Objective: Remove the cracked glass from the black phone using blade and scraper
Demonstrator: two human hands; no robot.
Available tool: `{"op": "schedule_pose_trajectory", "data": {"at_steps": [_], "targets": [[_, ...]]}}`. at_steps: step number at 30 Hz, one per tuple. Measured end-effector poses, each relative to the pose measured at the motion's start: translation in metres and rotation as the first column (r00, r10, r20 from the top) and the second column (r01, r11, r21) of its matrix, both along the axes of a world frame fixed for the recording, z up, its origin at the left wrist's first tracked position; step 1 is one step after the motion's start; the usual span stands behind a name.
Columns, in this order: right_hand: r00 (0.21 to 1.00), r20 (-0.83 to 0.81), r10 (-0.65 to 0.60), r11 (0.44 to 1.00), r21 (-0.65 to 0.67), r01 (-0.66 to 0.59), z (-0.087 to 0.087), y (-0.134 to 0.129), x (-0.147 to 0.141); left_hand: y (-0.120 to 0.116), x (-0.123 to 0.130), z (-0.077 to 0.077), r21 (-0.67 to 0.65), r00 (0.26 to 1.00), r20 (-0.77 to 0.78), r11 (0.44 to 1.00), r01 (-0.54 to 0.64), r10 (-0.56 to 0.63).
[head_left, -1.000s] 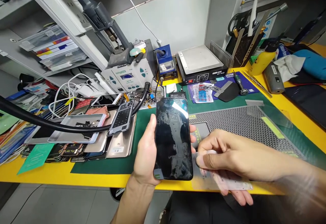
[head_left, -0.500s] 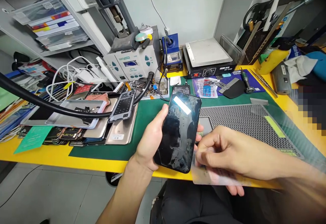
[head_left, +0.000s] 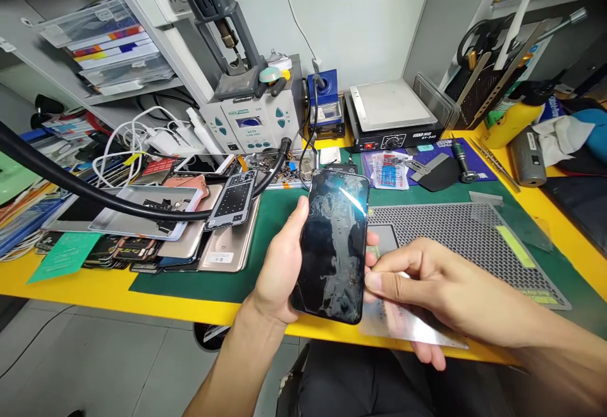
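Observation:
In my left hand is a black smartphone, tilted, with its glossy face up. Patchy, cloudy smears run down the glass, and a strip of light reflects near its top right. My left thumb lies along the left edge, and fingertips show past the right edge. My right hand is closed at the phone's lower right edge, thumb and forefinger pinched together. From it hangs a thin see-through plastic sheet, with fingers showing below and through it. The pinched edge itself is hidden.
A perforated grey mat lies on the green mat. Stacked phones and parts lie left, crossed by a black hose. Behind stand a hot-air station, a soldering iron holder and a heating plate.
My right hand has shifted slightly left, closer to the phone's edge, and the plastic sheet has swung with it. The phone is turned a little more upright, and its reflection has narrowed.

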State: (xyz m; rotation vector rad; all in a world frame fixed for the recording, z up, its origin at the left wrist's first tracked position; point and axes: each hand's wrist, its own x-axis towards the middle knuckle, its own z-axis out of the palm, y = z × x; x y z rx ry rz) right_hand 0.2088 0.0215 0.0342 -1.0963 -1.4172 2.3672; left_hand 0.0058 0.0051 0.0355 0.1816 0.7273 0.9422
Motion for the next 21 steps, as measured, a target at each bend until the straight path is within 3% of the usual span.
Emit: {"op": "schedule_pose_trajectory", "data": {"at_steps": [4,12,21], "targets": [[1.0,0.016,0.005,0.999,0.048,-0.005,0.0007,-0.001,0.0004,-0.0013,0.002,0.0009,0.008,0.999,-0.03,0.999,-0.031,0.031],[0.996,0.048,0.078,0.992,0.091,-0.082,0.0037,0.0007,0.0024,0.0004,0.0009,0.0033,-0.05,0.997,0.028,0.996,0.08,-0.078],[0.998,-0.052,-0.046,0.998,-0.034,0.044,-0.0009,-0.0022,-0.0008,0.0007,-0.0015,-0.0033,0.14,0.981,0.03,0.973,0.183,-0.189]]}}
